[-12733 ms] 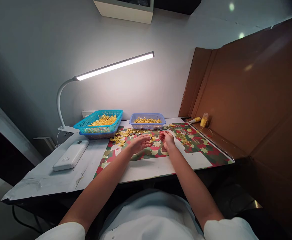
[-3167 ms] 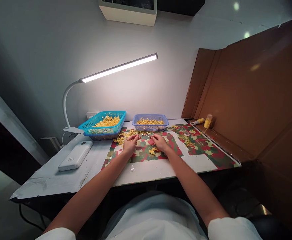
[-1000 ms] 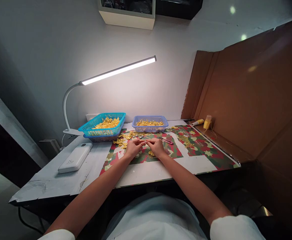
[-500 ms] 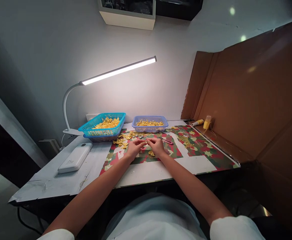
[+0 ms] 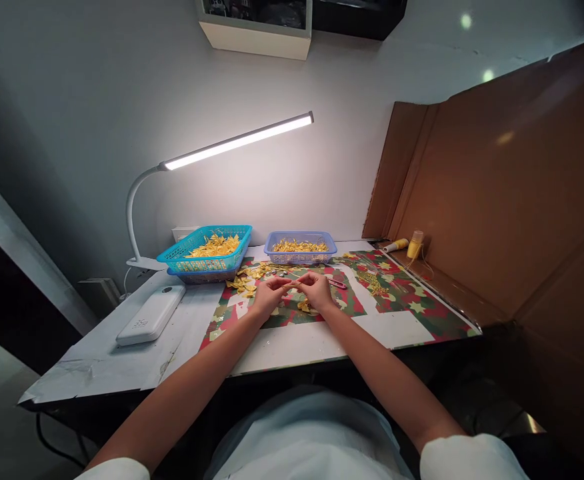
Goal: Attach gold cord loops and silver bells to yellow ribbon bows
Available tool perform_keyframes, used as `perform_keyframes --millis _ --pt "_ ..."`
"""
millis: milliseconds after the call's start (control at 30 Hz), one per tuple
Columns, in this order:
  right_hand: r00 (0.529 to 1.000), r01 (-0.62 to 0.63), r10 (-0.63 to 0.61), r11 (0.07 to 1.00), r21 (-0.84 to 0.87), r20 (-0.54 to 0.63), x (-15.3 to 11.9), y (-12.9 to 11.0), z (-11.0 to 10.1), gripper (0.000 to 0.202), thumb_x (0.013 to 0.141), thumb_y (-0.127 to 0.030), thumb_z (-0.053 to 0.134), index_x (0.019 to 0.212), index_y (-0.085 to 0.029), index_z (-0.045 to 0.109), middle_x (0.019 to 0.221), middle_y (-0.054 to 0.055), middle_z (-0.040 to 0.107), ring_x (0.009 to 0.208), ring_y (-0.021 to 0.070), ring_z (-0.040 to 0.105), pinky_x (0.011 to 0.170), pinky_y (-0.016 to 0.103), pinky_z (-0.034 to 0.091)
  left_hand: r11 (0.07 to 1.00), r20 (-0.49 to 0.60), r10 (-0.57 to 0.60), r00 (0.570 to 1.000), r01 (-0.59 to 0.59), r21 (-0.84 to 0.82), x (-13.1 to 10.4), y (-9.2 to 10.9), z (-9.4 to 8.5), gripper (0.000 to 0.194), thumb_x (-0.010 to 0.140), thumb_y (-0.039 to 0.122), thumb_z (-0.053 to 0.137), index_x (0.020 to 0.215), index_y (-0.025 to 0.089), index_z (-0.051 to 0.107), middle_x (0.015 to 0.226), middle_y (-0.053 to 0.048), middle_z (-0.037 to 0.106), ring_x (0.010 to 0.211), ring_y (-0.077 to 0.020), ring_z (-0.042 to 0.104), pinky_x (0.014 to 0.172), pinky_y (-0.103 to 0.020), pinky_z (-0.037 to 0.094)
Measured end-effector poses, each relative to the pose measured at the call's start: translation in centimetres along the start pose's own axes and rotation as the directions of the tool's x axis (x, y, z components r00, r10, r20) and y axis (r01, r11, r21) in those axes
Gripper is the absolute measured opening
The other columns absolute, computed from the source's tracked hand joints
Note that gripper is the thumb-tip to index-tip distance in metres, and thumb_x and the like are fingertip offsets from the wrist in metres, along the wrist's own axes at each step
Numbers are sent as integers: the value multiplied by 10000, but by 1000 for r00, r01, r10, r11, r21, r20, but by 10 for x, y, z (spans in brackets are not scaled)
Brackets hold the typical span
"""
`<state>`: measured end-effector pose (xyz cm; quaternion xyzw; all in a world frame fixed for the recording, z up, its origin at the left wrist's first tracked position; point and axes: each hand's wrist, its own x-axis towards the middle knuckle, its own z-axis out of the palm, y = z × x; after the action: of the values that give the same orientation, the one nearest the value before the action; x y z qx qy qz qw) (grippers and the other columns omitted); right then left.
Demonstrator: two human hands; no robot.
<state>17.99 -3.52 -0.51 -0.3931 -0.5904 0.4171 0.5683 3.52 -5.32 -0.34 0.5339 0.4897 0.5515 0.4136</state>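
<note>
Above the patterned sheet, my left hand point(image 5: 269, 295) and my right hand point(image 5: 316, 291) are pinched toward each other, fingertips nearly meeting. Between them is something small and yellowish, too small to make out. A yellow bow-like piece point(image 5: 303, 305) lies on the sheet just below my right hand. More yellow pieces point(image 5: 242, 287) are spread to the left of my left hand. A pink-handled tool point(image 5: 337, 284) lies partly behind my right hand.
A teal basket point(image 5: 172, 258) of yellow pieces stands at the back left, a purple basket point(image 5: 299, 257) at the back centre. A white power bank point(image 5: 151, 317) lies left, under a lit lamp point(image 5: 239, 141). Yellow glue bottles point(image 5: 414, 245) and cardboard point(image 5: 512, 180) are at right.
My right hand has shifted slightly right and up, its fingers more raised. It now covers more of the pink-handled tool. My left hand has barely moved.
</note>
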Motion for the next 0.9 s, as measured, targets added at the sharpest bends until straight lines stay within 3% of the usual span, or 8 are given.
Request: perform_keyframes --millis 333,533,900 --pt "995 -96 98 992 81 -21 2 -3 0 435 428 -551 825 552 -174 647 550 21 640 537 150 568 531 275 446 998 36 63 997 -64 30 -4 5 0 354 611 436 775 842 168 779 802 -77 752 693 -171 640 510 -215 449" --pt "992 -121 123 990 75 -13 2 -4 -2 437 461 -561 822 567 -175 648 542 12 607 531 141 530 508 270 425 998 37 36 999 -37 42 -5 8 -1 415 592 475 768 872 168 779 811 -74 749 630 -148 596 443 -198 397" --pt "985 -170 171 975 143 10 1 -4 0 421 442 -522 840 585 -176 646 546 -17 574 538 122 504 531 263 424 996 71 82 994 -84 17 -8 12 -1 323 620 396 763 856 175 767 873 -86 761 752 -199 665 527 -232 462"
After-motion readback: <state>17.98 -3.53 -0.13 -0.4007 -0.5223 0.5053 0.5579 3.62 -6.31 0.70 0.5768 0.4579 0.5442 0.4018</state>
